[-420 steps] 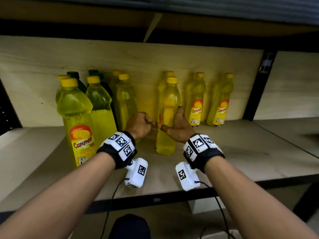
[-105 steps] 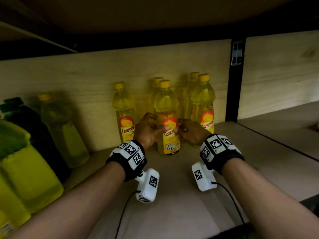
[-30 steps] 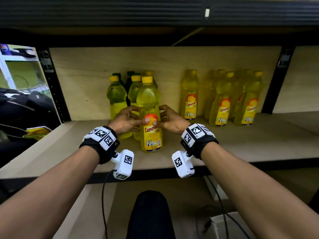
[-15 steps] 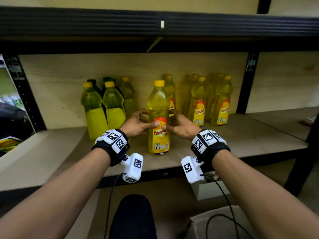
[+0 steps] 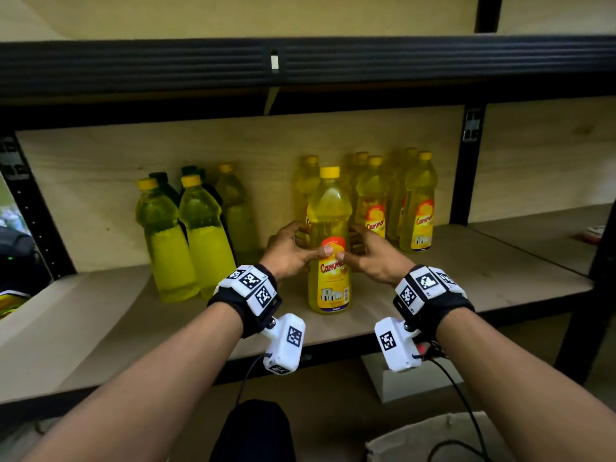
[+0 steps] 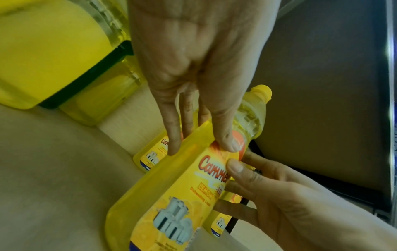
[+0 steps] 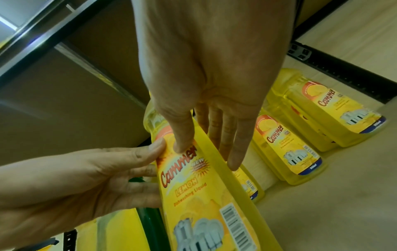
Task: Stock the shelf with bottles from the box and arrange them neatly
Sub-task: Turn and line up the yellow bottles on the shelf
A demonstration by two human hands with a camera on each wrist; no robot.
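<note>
A yellow Cammer dish-liquid bottle (image 5: pixel 328 211) stands upright on the wooden shelf board (image 5: pixel 466 278), in front of a cluster of like bottles (image 5: pixel 418 208) by the back wall. Both hands hold it at the label, thumbs on the front and fingers round the back. My left hand (image 5: pixel 311 241) grips its left side and my right hand (image 5: pixel 352 245) its right side. The left wrist view shows the left hand (image 6: pixel 199 132) on the bottle (image 6: pixel 182 195). In the right wrist view the right hand (image 7: pixel 206 144) wraps the same bottle (image 7: pixel 193 186).
A group of greener bottles (image 5: pixel 186 235), with dark green ones behind, stands at the shelf's left. Black uprights (image 5: pixel 466 168) frame the bay and a black beam (image 5: pixel 300 65) runs overhead. An open cardboard box (image 5: pixel 416 438) and a white block (image 5: pixel 393 381) sit on the floor.
The bottle has travelled right along the shelf in both hands, from beside the greener group to just in front of the yellow cluster. Both grips are unchanged.
</note>
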